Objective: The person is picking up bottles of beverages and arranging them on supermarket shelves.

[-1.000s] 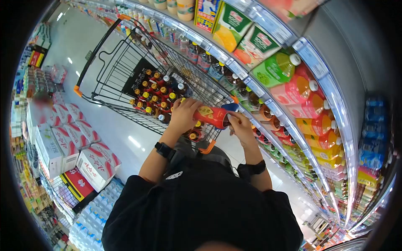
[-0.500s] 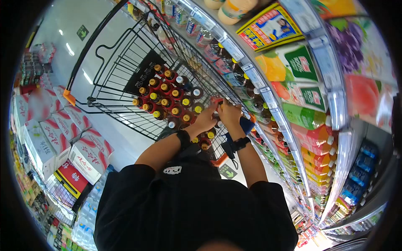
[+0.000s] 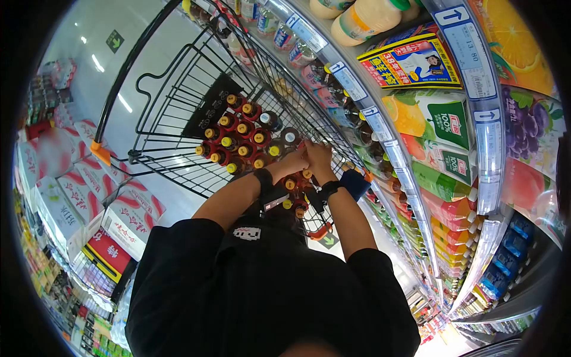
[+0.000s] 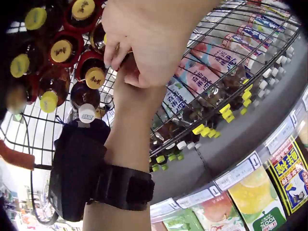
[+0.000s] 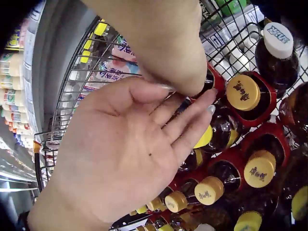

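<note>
Both hands reach low into the front part of a wire shopping cart, close together. My left hand lies palm up in the right wrist view, with its fingers fairly straight beside the bottles. Crossing over those fingers is my right hand, bent at the wrist; its own fingers are hidden, and I cannot tell whether they hold anything. Right behind it shows a dark bottle with a red label. Several dark drink bottles with gold, yellow and white caps stand upright in the cart.
A shelf with price strips runs along the cart's right side, bearing juice cartons and bottles. Stacked white-and-red cartons stand on the left. A dark blue object sits by the right wrist.
A second ago the left hand gripped a red-labelled bottle above the cart while the right hand was at its end. Both hands have since gone forward and down into the cart, with that bottle.
</note>
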The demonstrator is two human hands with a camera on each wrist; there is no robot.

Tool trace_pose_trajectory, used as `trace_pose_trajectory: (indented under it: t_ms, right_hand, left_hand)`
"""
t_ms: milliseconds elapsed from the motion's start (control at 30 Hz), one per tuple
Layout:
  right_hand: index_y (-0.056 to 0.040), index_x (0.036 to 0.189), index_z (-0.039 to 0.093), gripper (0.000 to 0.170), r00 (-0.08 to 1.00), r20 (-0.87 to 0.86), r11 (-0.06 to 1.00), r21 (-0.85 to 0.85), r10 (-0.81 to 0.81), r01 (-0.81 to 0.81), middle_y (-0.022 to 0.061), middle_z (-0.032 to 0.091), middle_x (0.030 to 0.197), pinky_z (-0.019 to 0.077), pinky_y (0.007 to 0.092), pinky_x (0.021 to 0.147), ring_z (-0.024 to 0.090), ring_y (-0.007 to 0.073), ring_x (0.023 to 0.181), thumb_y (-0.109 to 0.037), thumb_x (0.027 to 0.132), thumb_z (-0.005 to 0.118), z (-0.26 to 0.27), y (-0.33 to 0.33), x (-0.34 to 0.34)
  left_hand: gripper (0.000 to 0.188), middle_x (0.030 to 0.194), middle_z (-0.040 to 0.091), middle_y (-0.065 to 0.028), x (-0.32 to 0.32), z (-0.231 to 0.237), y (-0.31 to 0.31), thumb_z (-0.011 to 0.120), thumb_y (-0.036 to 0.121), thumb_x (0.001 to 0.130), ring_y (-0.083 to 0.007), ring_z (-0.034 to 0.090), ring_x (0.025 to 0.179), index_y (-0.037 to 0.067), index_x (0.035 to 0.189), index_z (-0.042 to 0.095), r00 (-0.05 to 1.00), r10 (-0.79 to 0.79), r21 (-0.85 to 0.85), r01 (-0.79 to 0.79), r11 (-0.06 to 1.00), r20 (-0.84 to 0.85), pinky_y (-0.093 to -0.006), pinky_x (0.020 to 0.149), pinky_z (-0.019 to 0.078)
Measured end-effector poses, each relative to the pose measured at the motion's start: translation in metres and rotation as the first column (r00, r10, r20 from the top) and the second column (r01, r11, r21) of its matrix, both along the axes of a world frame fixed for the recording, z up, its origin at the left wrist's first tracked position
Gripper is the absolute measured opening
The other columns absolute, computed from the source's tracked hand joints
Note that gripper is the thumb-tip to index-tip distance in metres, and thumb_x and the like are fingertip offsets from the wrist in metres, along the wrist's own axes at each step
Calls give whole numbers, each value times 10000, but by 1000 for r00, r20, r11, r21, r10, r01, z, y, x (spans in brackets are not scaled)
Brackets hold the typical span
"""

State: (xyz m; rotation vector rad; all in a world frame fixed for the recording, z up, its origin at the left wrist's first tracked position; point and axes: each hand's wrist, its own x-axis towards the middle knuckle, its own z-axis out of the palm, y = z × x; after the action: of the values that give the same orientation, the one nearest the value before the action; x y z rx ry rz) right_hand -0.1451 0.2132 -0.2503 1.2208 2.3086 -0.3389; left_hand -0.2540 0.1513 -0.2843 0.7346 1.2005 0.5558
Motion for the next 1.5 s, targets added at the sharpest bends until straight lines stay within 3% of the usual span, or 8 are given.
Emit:
trace_pose_trajectory:
  t_ms: [433,600,667,767,867,1033,1167,1500]
  right_hand:
    - [-129,1289,418,649,938,-264,972,-128,-226,198,118,588,1040,438,395,862,521,301,1000,-124,685,657,16,-14,16]
    - [-86,1267,442,527,924,-357,983,66,-137,171,121,577,1047,433,403,856,522,288,992,-92,751,549,30,-37,57]
    - [-62,1177,505,430,890,-451,967,188,-72,173,114,569,1021,428,414,851,518,287,982,-98,751,553,35,-51,76]
    - [-57,1043,562,291,847,-532,950,254,-19,181,102,567,976,440,409,828,527,293,942,-102,755,561,54,-75,94]
    - [-77,1008,577,252,759,-650,983,167,50,78,97,566,942,456,396,788,537,282,914,-106,757,570,49,-104,112]
    - [-94,997,584,245,777,-628,987,-96,42,-130,106,598,871,490,402,689,583,299,813,-163,761,590,47,-147,121]
    - [-122,1101,552,371,877,-477,951,-239,62,-197,116,625,936,503,411,699,610,312,858,-234,752,613,42,-170,124]
    - [-92,1081,543,424,940,-241,903,-299,241,-308,125,632,941,502,409,713,619,300,876,-275,713,647,34,-165,104]
  left_hand:
    - [566,904,602,-140,-1,28,4,554,131,727,-238,623,770,91,1268,396,946,274,-190,-241,952,171,-333,559,524]
    - [421,844,614,-113,14,36,4,618,160,735,-209,622,732,77,1132,505,910,388,-206,-411,888,-144,-324,565,504]
    - [331,813,628,-102,26,-33,-13,618,125,737,-202,627,694,69,1056,551,780,404,206,-348,915,-478,-314,605,500]
    - [258,790,640,-99,23,2,-33,602,104,742,-225,635,684,65,996,581,765,589,432,-454,779,-260,-314,642,495]
    - [199,789,650,-102,26,39,-62,584,93,750,-242,640,726,59,946,599,839,521,227,-483,846,-158,-336,664,490]
    - [224,860,633,-191,50,65,-120,523,211,789,-383,601,830,39,911,598,793,316,376,-120,919,-520,-451,706,475]
    - [250,892,627,-187,61,99,-151,489,229,782,-361,606,851,30,886,600,677,-157,46,272,961,-719,-461,737,482]
    - [193,804,628,-131,53,75,-148,554,239,731,-319,606,846,69,716,644,664,-194,150,424,893,-722,-421,707,496]
